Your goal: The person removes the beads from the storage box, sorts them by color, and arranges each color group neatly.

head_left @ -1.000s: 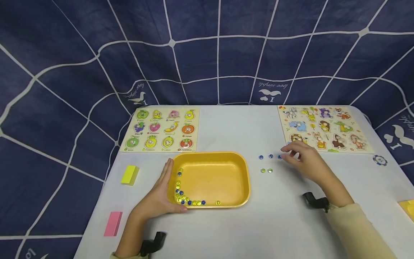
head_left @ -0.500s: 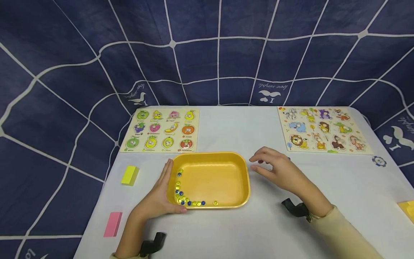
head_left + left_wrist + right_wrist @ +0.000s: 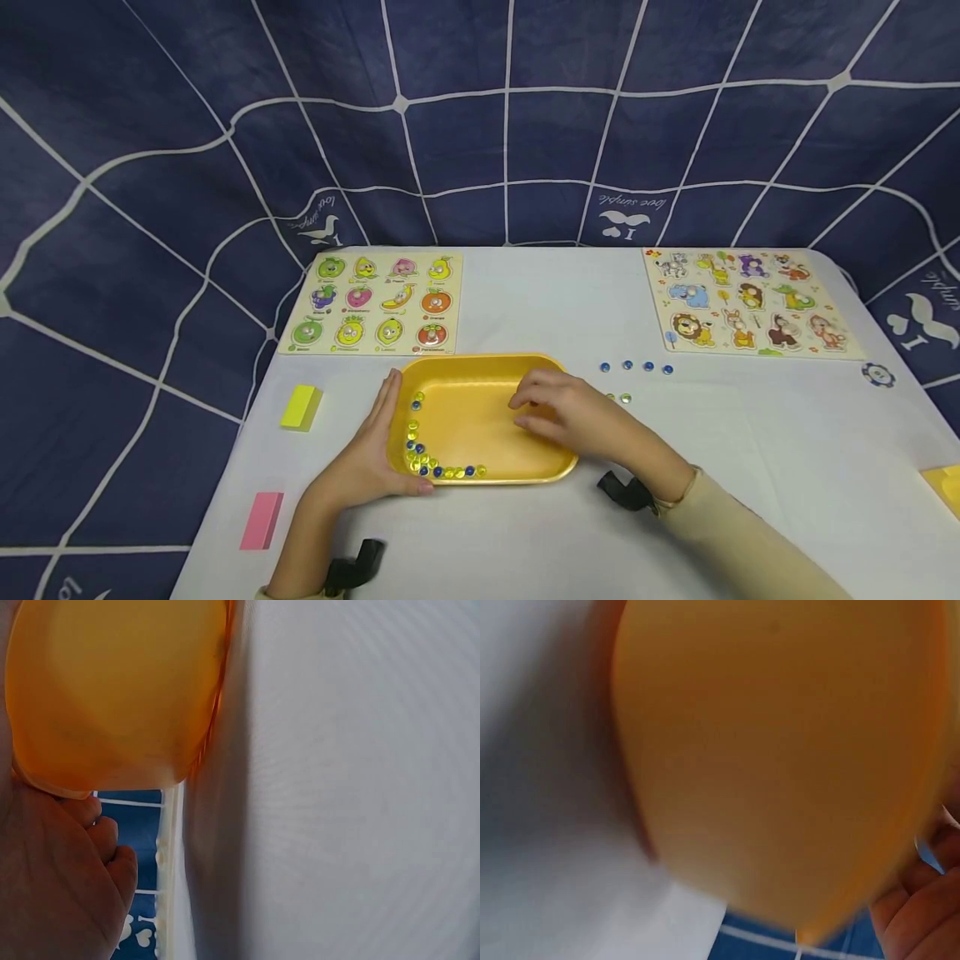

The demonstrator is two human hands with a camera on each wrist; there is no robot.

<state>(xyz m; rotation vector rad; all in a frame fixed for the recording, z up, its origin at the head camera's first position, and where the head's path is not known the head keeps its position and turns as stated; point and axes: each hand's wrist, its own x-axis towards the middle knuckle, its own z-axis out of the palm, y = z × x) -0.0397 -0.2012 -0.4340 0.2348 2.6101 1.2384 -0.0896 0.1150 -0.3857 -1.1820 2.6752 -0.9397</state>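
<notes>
A yellow tray (image 3: 480, 479) holds several small yellow and blue glass beads (image 3: 423, 461) along its left and front sides. My left hand (image 3: 372, 462) grips the tray's front left corner, fingers along the left wall and thumb at the front rim. Over the right part of the tray is my right hand (image 3: 573, 414), fingers bent and thumb near the index fingertip. I cannot tell whether a bead is between them. On the table right of the tray lie several blue beads (image 3: 627, 365) in a row, with green beads (image 3: 626, 398) below, one partly hidden by the right hand.
A fruit puzzle board (image 3: 375, 304) lies at the back left, an animal puzzle board (image 3: 750, 304) at the back right. Yellow (image 3: 301, 407) and pink (image 3: 262, 520) blocks sit left of the tray. A poker chip (image 3: 878, 374) and a yellow object (image 3: 943, 487) are at the right.
My right hand has moved left from the blue bead row to over the tray. A yellow bead at the tray's front has slid left. My left hand stays put.
</notes>
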